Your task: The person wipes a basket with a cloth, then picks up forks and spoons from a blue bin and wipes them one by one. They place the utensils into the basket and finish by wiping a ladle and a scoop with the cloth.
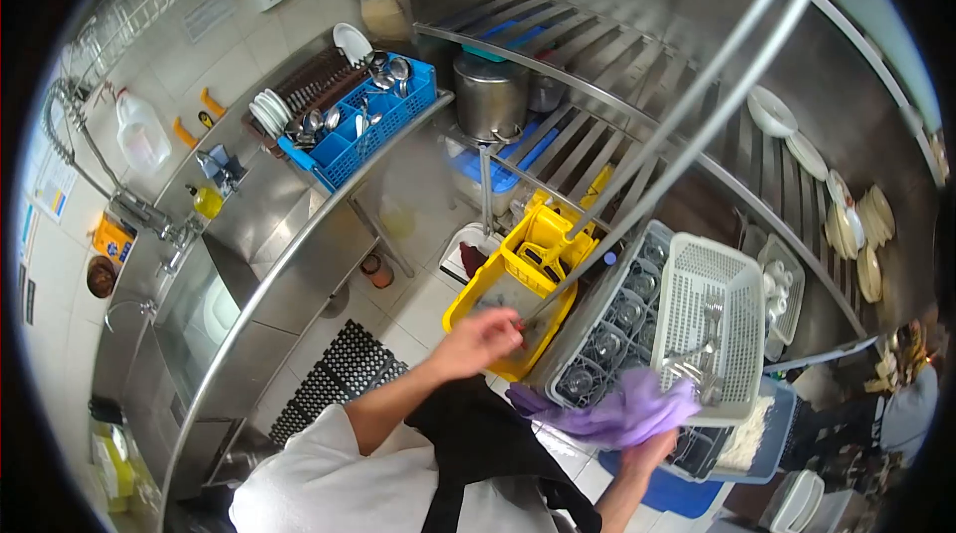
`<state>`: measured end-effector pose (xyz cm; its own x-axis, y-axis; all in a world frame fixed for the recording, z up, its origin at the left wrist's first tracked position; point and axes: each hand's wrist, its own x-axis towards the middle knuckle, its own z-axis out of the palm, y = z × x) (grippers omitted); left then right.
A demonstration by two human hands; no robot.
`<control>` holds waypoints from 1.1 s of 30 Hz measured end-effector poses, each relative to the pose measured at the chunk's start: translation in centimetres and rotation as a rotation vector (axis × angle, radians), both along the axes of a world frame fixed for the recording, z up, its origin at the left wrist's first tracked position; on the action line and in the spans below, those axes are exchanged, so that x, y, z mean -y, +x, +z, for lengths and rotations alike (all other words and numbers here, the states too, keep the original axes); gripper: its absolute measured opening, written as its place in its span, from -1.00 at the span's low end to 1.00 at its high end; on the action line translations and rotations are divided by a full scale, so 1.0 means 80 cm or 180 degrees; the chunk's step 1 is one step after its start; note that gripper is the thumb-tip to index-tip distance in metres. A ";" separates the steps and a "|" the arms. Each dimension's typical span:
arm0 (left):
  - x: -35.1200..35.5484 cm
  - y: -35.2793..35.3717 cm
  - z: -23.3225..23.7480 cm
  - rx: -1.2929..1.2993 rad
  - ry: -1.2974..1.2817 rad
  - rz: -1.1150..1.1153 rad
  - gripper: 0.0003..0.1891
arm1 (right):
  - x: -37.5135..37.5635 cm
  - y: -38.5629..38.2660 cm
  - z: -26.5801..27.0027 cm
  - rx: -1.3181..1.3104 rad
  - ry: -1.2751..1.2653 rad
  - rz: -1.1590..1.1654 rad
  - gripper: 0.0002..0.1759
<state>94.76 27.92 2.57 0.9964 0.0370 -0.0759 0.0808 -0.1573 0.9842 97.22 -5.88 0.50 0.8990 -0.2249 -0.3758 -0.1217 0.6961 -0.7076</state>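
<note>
My right hand [649,451] grips a crumpled purple cloth [622,412], blurred by motion, in front of a white perforated basket [687,264]. Several metal forks [709,334] lie in that basket, at its near end. My left hand [478,344] is raised over the near end of a yellow mop bucket [460,319]; its fingers are loosely bent and slightly smeared, and I see nothing in them. Beside the basket stands a grey rack of upturned clear glasses [629,312], partly covered by the cloth.
A blue cutlery basket [383,135] with spoons stands on the steel counter at left, beside a sink [204,299]. Slatted shelves [588,40] hold bowls [772,113] at right. Long metal poles [727,85] cross the view. A black mat [339,374] lies on the floor.
</note>
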 end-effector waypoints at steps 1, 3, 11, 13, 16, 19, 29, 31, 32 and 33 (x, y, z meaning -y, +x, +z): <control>-0.032 0.014 -0.008 0.0168 0.0247 0.0499 -0.49 | -0.002 -0.013 -0.027 -0.0163 -0.0393 0.0478 -0.56; -0.120 0.049 -0.040 0.0412 0.0669 0.1579 -0.37 | -0.069 -0.037 -0.042 -0.0673 0.0119 0.0375 -0.60; -0.592 0.079 0.002 0.0432 0.3131 0.4053 0.35 | -0.270 0.036 0.250 -0.1146 -0.3254 0.0459 -0.49; -0.683 0.078 0.011 0.0510 0.3415 0.3635 0.33 | -0.278 0.077 0.207 0.0311 -0.2110 0.0271 -0.50; -0.754 0.091 0.030 0.0082 0.3865 0.2785 0.30 | -0.343 0.095 0.089 0.0316 -0.0723 0.1009 -0.52; -0.796 0.124 0.055 -0.0186 0.3994 0.2022 0.26 | -0.440 0.046 0.005 -0.0577 0.0086 0.2245 -0.53; -0.798 0.259 0.014 0.0817 0.3625 0.4085 -0.07 | -0.512 0.099 0.003 0.0248 -0.0689 0.4760 -0.57; -0.790 0.265 0.018 0.0940 0.3070 0.4161 0.01 | -0.491 0.100 -0.013 0.0375 -0.1303 0.4430 -0.55; -0.789 0.269 0.018 0.0998 0.2848 0.4134 0.08 | -0.484 0.102 -0.017 0.0586 -0.1649 0.4096 -0.53; -0.782 0.269 0.021 0.1010 0.2840 0.4154 0.08 | -0.480 0.102 -0.028 0.0607 -0.1660 0.4101 -0.53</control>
